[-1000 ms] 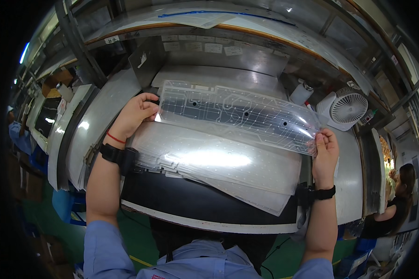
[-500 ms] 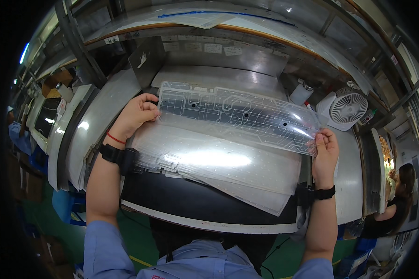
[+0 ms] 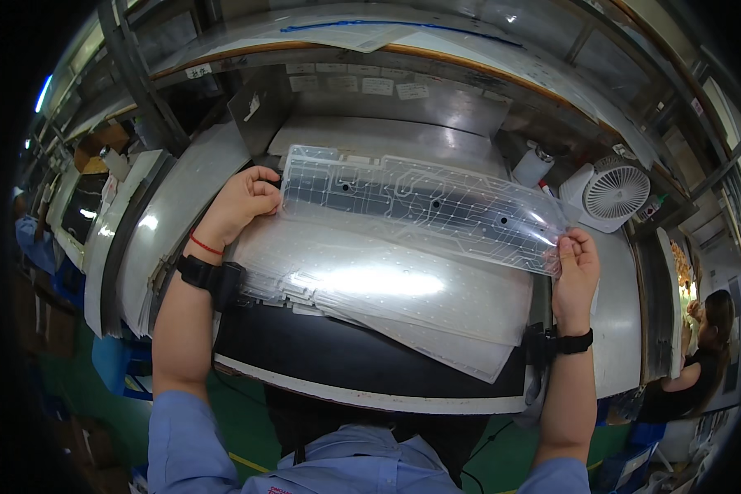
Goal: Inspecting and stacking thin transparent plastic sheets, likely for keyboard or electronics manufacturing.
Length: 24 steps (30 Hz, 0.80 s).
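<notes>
Clear sheet: a long, see-through sheet with pale circuit-like lines and a few black dots stretches between the person's two hands, above the far part of the pile, slanting down toward the right, its right end catching the light.
Left hand: the left hand has thumb and curled fingers pinched at the sheet's left edge.
Right hand: the right hand grips the sheet's lower right corner, thumb on top.
Wrists: a black band and a thin red cord on the left one, another black strap on the right.
Pile: similar thin sheets lie fanned unevenly just nearer the person than the held one, with a bright glare across their middle.
Table: its black top shows in front of the pile, edged by a pale rim.
Far right corner: a white fan stands beside a pale bottle.
Shelf: overhead, a brown-edged shelf carries a blue strip.
Back panel: small paper labels are stuck in a row beneath the shelf.
Neighbours: one person in black sits off to the right; another in blue is at the far left.
</notes>
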Each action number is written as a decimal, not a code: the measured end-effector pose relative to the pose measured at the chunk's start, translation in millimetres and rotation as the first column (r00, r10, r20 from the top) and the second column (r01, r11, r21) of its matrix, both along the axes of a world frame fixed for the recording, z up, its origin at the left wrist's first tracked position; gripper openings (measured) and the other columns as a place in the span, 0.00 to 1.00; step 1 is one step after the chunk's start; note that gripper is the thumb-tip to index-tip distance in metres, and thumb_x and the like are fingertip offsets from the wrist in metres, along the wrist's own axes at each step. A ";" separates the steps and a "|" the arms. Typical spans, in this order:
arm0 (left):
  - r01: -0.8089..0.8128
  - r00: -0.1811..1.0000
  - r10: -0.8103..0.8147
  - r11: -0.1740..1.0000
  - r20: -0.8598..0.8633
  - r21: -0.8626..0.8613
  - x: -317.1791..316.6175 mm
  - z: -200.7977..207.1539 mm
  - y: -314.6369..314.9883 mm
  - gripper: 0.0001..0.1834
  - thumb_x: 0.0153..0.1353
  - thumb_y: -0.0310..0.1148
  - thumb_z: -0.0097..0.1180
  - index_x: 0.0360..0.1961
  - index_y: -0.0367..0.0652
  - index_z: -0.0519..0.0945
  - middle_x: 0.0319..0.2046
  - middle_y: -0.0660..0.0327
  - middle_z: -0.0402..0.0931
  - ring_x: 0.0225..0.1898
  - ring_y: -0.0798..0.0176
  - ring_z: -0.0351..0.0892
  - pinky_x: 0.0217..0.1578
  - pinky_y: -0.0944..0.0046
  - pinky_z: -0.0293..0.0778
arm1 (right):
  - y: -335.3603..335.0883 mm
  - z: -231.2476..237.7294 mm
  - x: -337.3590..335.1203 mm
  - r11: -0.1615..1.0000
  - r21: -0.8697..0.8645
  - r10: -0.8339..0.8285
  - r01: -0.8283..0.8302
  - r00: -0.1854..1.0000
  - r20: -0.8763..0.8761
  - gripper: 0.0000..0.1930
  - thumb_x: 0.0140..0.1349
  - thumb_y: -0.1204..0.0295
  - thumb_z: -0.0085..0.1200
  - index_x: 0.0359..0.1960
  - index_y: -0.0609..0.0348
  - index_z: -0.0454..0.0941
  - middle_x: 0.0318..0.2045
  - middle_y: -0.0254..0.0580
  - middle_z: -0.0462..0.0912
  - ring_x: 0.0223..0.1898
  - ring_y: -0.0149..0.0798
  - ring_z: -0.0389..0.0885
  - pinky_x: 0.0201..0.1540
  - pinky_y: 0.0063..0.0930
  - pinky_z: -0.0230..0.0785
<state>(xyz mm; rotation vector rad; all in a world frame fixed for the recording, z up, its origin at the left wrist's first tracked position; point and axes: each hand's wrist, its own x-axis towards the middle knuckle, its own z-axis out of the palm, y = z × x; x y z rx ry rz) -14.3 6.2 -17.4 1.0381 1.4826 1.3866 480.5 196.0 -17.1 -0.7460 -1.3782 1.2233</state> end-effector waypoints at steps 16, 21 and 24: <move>-0.059 0.998 0.059 0.998 -0.011 -0.009 4.3 1.1 0.6 0.20 0.59 0.21 0.56 0.52 0.33 0.69 0.33 0.62 0.81 0.30 0.74 0.78 0.34 0.75 0.74 | 1.0 -1.7 0.3 1.000 -0.007 -0.010 0.010 1.000 -0.003 0.07 0.71 0.79 0.47 0.48 0.62 0.71 0.35 0.33 0.78 0.34 0.23 0.76 0.38 0.19 0.75; -0.012 1.000 0.012 1.000 -0.010 -0.017 8.0 7.1 -1.0 0.18 0.60 0.22 0.56 0.52 0.33 0.69 0.30 0.64 0.79 0.30 0.75 0.76 0.37 0.75 0.75 | 1.4 -1.7 1.1 1.000 -0.003 -0.022 0.022 1.000 0.006 0.06 0.71 0.79 0.47 0.48 0.62 0.71 0.35 0.33 0.78 0.33 0.24 0.76 0.37 0.19 0.75; 0.036 0.999 -0.035 0.999 -0.033 0.014 4.2 5.2 -1.6 0.18 0.62 0.22 0.56 0.52 0.33 0.70 0.30 0.65 0.78 0.30 0.75 0.76 0.38 0.74 0.75 | 0.0 -0.1 -0.5 1.000 -0.014 -0.007 0.007 1.000 -0.015 0.06 0.71 0.78 0.47 0.47 0.62 0.71 0.34 0.33 0.78 0.32 0.24 0.77 0.36 0.19 0.74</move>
